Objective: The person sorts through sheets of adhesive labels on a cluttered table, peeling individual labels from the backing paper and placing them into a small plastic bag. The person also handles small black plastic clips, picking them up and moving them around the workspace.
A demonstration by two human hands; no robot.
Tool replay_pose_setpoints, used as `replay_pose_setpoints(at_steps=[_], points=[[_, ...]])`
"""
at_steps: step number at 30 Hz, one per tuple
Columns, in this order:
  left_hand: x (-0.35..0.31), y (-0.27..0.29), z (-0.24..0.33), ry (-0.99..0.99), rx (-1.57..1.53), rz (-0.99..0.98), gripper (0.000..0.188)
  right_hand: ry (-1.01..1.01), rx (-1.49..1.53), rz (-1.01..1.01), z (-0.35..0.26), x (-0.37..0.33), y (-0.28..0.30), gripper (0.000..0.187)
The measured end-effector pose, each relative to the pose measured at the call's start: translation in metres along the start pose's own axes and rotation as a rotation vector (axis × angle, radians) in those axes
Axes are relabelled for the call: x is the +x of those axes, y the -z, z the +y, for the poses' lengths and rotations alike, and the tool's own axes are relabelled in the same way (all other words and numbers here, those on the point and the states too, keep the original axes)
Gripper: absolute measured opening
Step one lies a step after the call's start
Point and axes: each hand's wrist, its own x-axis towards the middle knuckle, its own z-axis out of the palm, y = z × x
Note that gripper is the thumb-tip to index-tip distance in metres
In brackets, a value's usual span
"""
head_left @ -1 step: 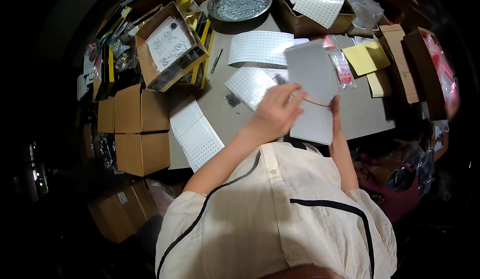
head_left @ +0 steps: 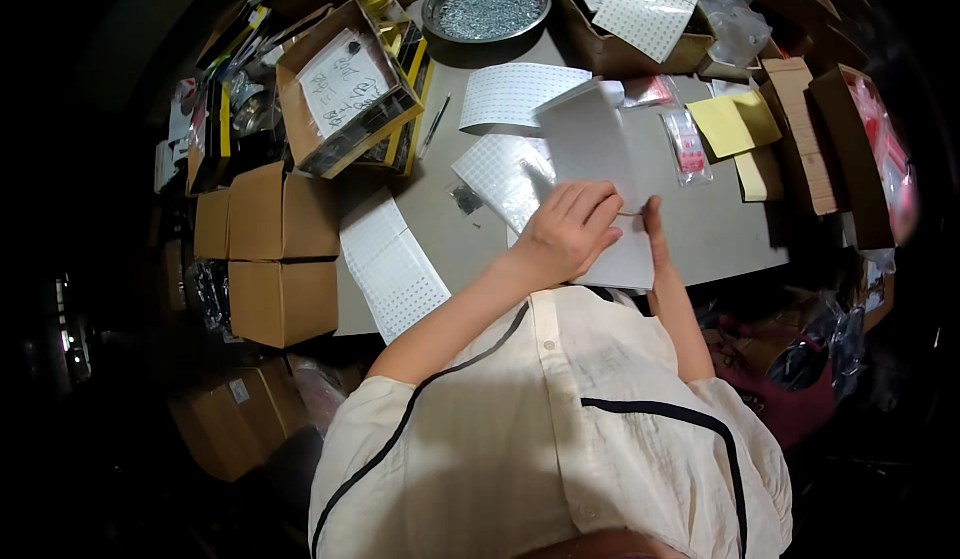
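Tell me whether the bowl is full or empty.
Not empty: the bowl has small shiny pieces spread across its bottom. How deep they lie, I cannot tell.

Handwritten txt [head_left: 346, 71] on wht sheet [head_left: 328, 94] — label [head_left: 239, 390] on brn carton [head_left: 215, 426] illegible.

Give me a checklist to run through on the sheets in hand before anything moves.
1. Left hand over the pale sheets: ok.
2. Right hand at their right edge: ok.
3. Thin tan band all the way around them: cannot tell, the left hand covers part of the view.
4. Table to their left free of paper: not ok, a gridded sheet lies close by.
5. Metal bowl clear of both hands: ok.
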Motion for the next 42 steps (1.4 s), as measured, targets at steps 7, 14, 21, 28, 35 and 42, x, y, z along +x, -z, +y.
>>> replay_pose_setpoints(at_steps=[7, 14, 21, 28, 35, 42], points=[[-0.002, 0.000, -0.008, -0.094, 0.028, 0.035, 0.012, -0.188, -0.166, 0.021, 0.010, -0.003, -0.008, 0.087], [0.027, 0.013, -0.024, -0.010, 0.072, 0.237, 0.012, -0.203, -0.292, -0.079, 0.001, -0.014, -0.042, 0.113], [0.019, 0.019, -0.024, 0.138, -0.145, 0.117, 0.018, -0.071, -0.233, -0.111, 0.009, -0.003, -0.025, 0.103], [-0.014, -0.010, -0.015, 0.814, -0.944, 0.052, 0.066, 0.388, -0.818, 0.051, 0.019, 0.011, -0.040, 0.091], [-0.020, 0.001, -0.015, 1.134, -1.459, 0.178, 0.037, 0.425, -0.822, 0.298, 0.000, 0.021, -0.030, 0.068], [-0.012, 0.000, -0.003, 1.024, -1.328, -0.078, 0.049, 0.284, -0.591, 0.078, -0.038, 0.018, -0.021, 0.033]])
